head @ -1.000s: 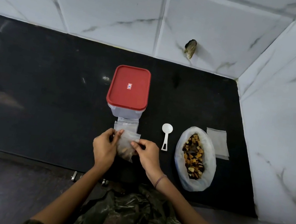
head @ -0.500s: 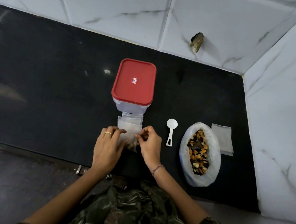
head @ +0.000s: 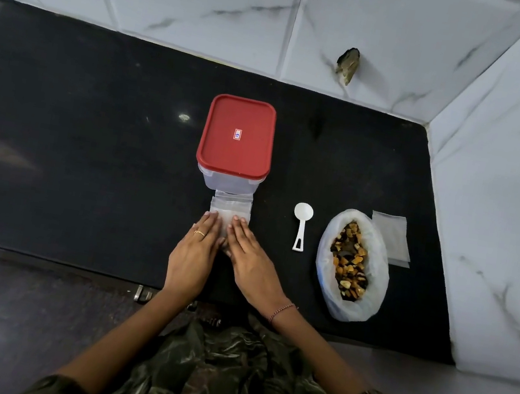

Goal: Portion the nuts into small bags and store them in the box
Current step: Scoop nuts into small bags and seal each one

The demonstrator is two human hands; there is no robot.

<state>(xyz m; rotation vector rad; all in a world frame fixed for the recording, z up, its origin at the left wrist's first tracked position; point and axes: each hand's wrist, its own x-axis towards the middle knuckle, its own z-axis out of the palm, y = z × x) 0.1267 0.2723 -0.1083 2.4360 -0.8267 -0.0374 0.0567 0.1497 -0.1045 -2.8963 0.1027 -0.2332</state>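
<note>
Dial centred on the small bag; 12 o'clock points to the tiled wall.

- Counter (head: 88, 152): black, polished, likely slick under plastic film.
- Box (head: 236, 138): at 12 o'clock, just beyond the small bag. Clear body, red lid seated on it. Judged rigid and light; the lid must come off before anything goes in, best lifted at a corner lip.
- Sack (head: 374, 283): at 4 o'clock, well apart from the small bag. Mouth rolled open, nuts (head: 348, 262) heaped inside. Soft walls, likely to slump if nudged.
- Left hand (head: 192, 254) and right hand (head: 252, 260): enter from 6 o'clock and lie side by side. Both are flat with fingers straight, pressing down on the small bag. Neither is curled round anything.
- Small bag (head: 228, 217): on the counter, its near part under the fingertips, its far edge overlapping what looks like more clear film against the box. Contents are hidden, and I cannot tell if its mouth is sealed.
 - Judged light, limp and slippery, with lumpy fill that shifts.
 - Best hold: pinch the top strip at both corners, clear of the nuts, and keep the mouth up.
- Spare bags (head: 388, 237): at 3 o'clock, lying flat just beyond the sack.
- Spoon (head: 301, 225): at 3 o'clock, between the small bag and the sack. White, bowl towards the wall, idle.
</note>
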